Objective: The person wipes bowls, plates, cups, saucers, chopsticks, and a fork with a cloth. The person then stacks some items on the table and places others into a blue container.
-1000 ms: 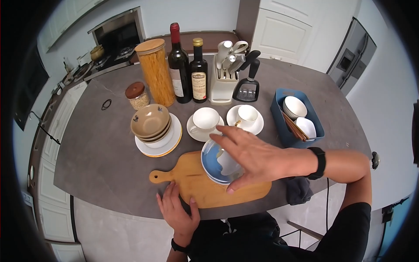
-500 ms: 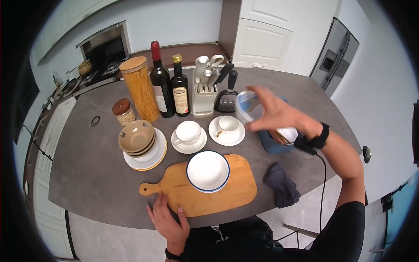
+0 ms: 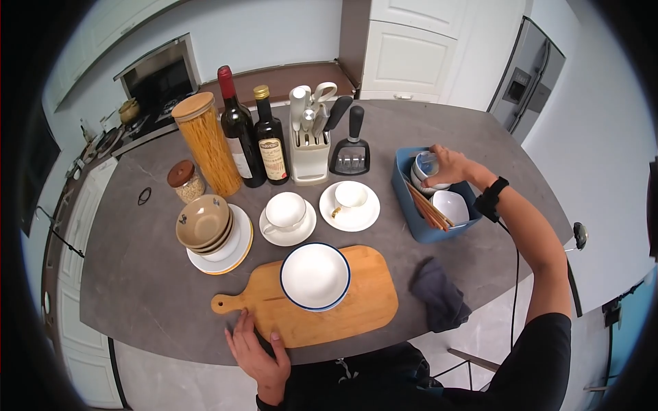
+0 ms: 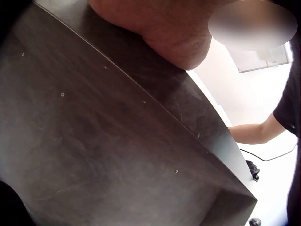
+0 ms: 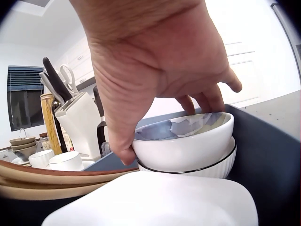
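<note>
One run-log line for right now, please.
right hand: grips patterned bowl | patterned bowl: atop ribbed bowl, inside blue bin | left hand: at cutting board edge

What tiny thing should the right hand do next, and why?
Probably loosen its grip gently, then lift away: the right hand pinches the patterned bowl, which seems to rest in the ribbed bowl inside the blue bin, so it looks supported.

In the head view, we find the patterned bowl partly hidden by the right hand; small print on the bottle label defeats us; the left wrist view's top edge crops the left hand.
</note>
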A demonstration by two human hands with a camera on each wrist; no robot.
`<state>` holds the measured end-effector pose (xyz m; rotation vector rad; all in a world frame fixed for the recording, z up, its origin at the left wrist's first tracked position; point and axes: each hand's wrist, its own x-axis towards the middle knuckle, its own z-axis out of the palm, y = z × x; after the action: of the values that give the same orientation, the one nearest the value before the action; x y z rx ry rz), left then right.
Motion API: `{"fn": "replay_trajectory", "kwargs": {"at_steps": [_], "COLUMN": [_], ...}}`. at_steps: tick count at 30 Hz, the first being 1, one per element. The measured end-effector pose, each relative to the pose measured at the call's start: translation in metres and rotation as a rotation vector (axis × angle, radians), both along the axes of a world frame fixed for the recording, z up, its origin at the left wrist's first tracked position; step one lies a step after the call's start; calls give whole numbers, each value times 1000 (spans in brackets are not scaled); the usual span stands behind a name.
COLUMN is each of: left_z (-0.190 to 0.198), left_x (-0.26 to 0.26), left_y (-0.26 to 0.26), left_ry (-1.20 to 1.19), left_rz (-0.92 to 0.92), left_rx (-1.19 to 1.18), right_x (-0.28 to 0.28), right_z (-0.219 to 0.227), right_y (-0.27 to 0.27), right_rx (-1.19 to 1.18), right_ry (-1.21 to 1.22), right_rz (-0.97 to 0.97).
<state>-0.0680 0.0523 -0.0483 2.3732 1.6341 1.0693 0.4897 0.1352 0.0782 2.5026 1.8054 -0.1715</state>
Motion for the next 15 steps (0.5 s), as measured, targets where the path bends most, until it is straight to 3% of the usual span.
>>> {"fn": "replay_trajectory", "kwargs": {"at_steps": [12,14,15], "left_z": [-4,0,2], "left_x": [-1,0,1], "left_y": [2,2,3], "left_ry": [-26,-34,-50], "left_rz": [-18,-11,-23], "left_rx": [-4,-12,-8], "right_x": [6,-5,-14], "right_z": [-10,-3,4], "right_y": [-8,-3,-1], "right_rx": [15,11,119], "right_ry": [60,13,1], "right_rz": [17,64,153]}}
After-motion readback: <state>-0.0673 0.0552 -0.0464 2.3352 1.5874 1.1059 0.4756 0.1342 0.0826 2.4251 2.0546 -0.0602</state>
